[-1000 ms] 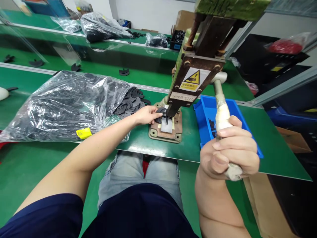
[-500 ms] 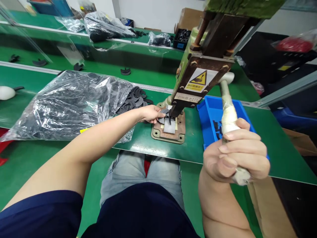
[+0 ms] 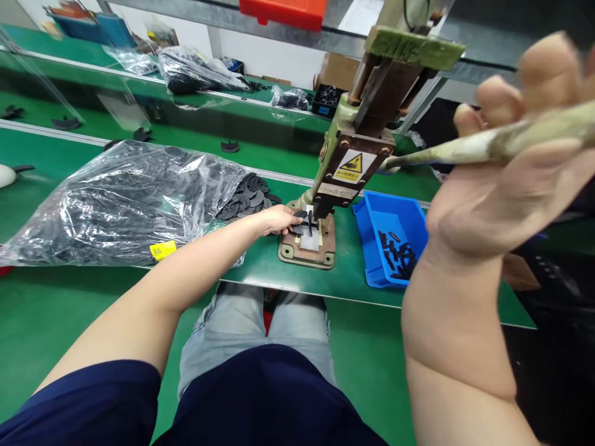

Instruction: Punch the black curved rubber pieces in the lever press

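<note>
My left hand (image 3: 279,220) pinches a dark grey curved piece (image 3: 298,228) over the metal plate on the base of a hand press (image 3: 310,253). A narrow black part stands upright against that piece, under the press's dark ram (image 3: 322,205). Raised at the right, my right hand (image 3: 493,179) has the press lever (image 3: 515,137) lying across it between thumb and fingers. The grip looks loose, with the fingers partly spread. The lever's far end meets the press head (image 3: 357,162), which carries a yellow warning label.
A clear plastic bag (image 3: 125,198) of dark curved pieces lies left of the press, some spilling from its mouth. Right of the press, a blue bin (image 3: 379,244) holds small black parts. Behind, a green shelf (image 3: 186,139) carries several loose pieces. An orange-red bin (image 3: 283,11) is overhead.
The lever has swung from upright to nearly level, and my right hand has risen and moved right with it, loosening its fingers. My left hand stays at the press base with the curved piece.
</note>
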`<state>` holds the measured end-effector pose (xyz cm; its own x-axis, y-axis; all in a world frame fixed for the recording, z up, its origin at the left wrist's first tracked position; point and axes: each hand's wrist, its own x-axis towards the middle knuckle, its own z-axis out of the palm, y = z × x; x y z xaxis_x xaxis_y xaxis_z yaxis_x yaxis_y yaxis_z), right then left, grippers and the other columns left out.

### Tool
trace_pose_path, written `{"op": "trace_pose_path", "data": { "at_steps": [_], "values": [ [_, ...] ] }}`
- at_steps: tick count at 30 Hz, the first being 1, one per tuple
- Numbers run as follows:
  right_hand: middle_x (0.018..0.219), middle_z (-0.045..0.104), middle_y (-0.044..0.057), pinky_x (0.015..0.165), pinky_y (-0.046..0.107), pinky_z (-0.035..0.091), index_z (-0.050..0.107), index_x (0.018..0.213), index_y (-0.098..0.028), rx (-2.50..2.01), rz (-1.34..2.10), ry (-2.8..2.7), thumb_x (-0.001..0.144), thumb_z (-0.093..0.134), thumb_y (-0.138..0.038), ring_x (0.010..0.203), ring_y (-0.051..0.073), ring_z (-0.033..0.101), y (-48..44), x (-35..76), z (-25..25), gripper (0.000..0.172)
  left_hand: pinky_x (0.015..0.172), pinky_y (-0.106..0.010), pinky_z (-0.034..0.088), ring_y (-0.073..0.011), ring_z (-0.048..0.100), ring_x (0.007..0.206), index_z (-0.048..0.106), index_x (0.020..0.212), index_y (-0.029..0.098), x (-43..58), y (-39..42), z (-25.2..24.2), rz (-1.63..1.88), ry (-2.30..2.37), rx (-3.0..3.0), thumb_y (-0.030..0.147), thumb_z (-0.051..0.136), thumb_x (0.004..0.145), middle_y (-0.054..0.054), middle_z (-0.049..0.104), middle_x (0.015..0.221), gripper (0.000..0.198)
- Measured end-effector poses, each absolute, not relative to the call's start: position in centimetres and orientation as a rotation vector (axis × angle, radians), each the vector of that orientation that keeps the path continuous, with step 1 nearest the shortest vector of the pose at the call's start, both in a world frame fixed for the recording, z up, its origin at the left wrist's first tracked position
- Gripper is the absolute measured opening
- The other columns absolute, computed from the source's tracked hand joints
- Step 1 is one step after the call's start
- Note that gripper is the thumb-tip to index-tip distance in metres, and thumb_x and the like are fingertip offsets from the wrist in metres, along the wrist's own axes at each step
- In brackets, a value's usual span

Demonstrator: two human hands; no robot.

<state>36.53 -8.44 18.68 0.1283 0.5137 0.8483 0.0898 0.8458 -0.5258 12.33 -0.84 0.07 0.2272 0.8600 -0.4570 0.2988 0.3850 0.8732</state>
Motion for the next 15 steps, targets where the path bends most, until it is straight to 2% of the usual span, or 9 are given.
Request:
{"op": "trace_pose_path", "data": {
  "at_steps": [2, 3, 6, 8, 10, 12, 15],
  "values": [
    [0.157, 0.058, 0.003, 0.125, 0.047, 0.046, 0.059, 0.152, -0.033, -0.507, 0.217, -1.432, 0.095, 0.064, -0.064, 0.149, 0.027, 0.061, -8.3, 36.5, 17.0, 0.065, 0.038, -0.02, 0.014, -0.0058, 0.033, 0.033, 0.069, 0.075, 0.017, 12.2, -0.9, -0.1, 0.547, 1.313, 1.165, 0.042, 0.088, 0.087, 0.002, 0.054, 0.047, 0.033],
    [0.156, 0.059, 0.004, 0.125, 0.047, 0.047, 0.061, 0.149, -0.032, -0.51, 0.176, -1.376, 0.096, 0.063, -0.068, 0.151, 0.026, 0.059, -8.2, 36.7, 15.4, 0.064, 0.038, -0.02, 0.014, -0.0058, 0.033, 0.032, 0.07, 0.076, 0.018, 12.2, -1.0, -0.2, 0.55, 1.301, 1.164, 0.043, 0.089, 0.086, 0.002, 0.054, 0.047, 0.033],
    [0.141, 0.067, 0.013, 0.109, 0.047, 0.059, 0.063, 0.142, -0.026, -0.648, 0.164, -1.247, 0.093, 0.068, -0.066, 0.126, 0.025, 0.073, -7.8, 38.1, 8.8, 0.064, 0.038, -0.02, 0.014, -0.0055, 0.031, 0.032, 0.069, 0.074, 0.018, 12.1, -1.1, -0.2, 0.573, 1.31, 1.173, 0.044, 0.088, 0.088, 0.003, 0.053, 0.045, 0.034],
    [0.134, 0.07, 0.012, 0.102, 0.045, 0.063, 0.065, 0.135, -0.026, -0.814, 0.267, -1.276, 0.092, 0.074, -0.054, 0.116, 0.023, 0.075, -7.9, 38.8, 4.5, 0.052, 0.038, -0.02, 0.014, -0.0057, 0.032, 0.031, 0.068, 0.072, 0.017, 12.3, -1.3, -0.2, 0.572, 1.341, 1.194, 0.042, 0.087, 0.089, 0.002, 0.054, 0.045, 0.035],
    [0.131, 0.07, 0.01, 0.103, 0.046, 0.062, 0.065, 0.132, -0.026, -0.882, 0.34, -1.273, 0.094, 0.073, -0.047, 0.114, 0.022, 0.074, -8.5, 38.9, 1.4, 0.044, 0.037, -0.02, 0.015, -0.006, 0.036, 0.032, 0.066, 0.071, 0.016, 12.4, -1.4, 0.0, 0.56, 1.347, 1.197, 0.04, 0.088, 0.088, 0.0, 0.06, 0.05, 0.036],
    [0.128, 0.07, 0.008, 0.108, 0.046, 0.06, 0.066, 0.129, -0.027, -0.933, 0.441, -1.268, 0.094, 0.074, -0.044, 0.115, 0.02, 0.073, -9.2, 38.6, -0.4, 0.04, 0.038, -0.02, 0.019, -0.0063, 0.042, 0.035, 0.065, 0.071, 0.016, 12.4, -1.5, 0.1, 0.567, 1.314, 1.167, 0.039, 0.088, 0.088, -0.003, 0.065, 0.056, 0.037],
    [0.125, 0.072, 0.008, 0.108, 0.045, 0.06, 0.067, 0.126, -0.027, -1.006, 0.577, -1.299, 0.091, 0.078, -0.044, 0.112, 0.019, 0.072, -9.9, 38.0, -1.6, 0.04, 0.04, -0.018, 0.023, -0.0062, 0.046, 0.039, 0.062, 0.071, 0.017, 11.9, -2.1, 0.3, 0.632, 1.255, 1.138, 0.042, 0.089, 0.088, -0.001, 0.064, 0.057, 0.04]
  ]
}}
